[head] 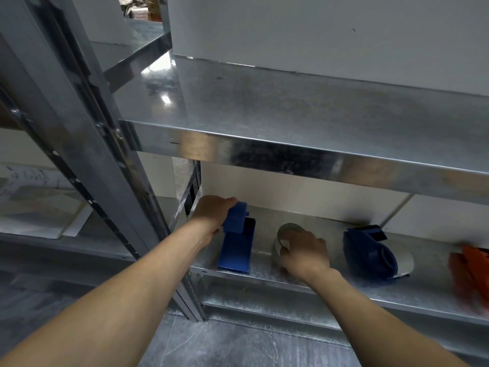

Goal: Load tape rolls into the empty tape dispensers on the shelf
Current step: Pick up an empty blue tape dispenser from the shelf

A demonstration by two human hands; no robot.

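On the lower shelf, head view, near its left end by the upright post:

- Left hand grips the raised top part of a blue tape dispenser. Fingers are curled round it, thumb on top. The dispenser's base sits on the shelf, running from the front edge toward the back.
- Right hand holds a tape roll, just beside the dispenser on its right. Fingers are curled over the roll's rim, and the roll stands tilted on the shelf. Whether the thumb reaches into the core, cannot tell.
- No roll is visible in the held dispenser, so I judge it empty and the loading step not yet done.
- A second blue dispenser lies further right, well apart from the hands, with something pale under it. Loaded or not, cannot tell.
- An orange object sits at the shelf's right end, too blurred to name.
- The upper shelf overhangs the work area.

Risks, as judged:
- The dispenser is held only at its top, so pushing the roll in sideways could tip or slide it toward the front edge.
- The roll looks smooth, so the rim grip could slip and the roll could run off the shelf.
- The overhang shades the area and limits lift room, so the roll could go in misaligned or facing the wrong way.
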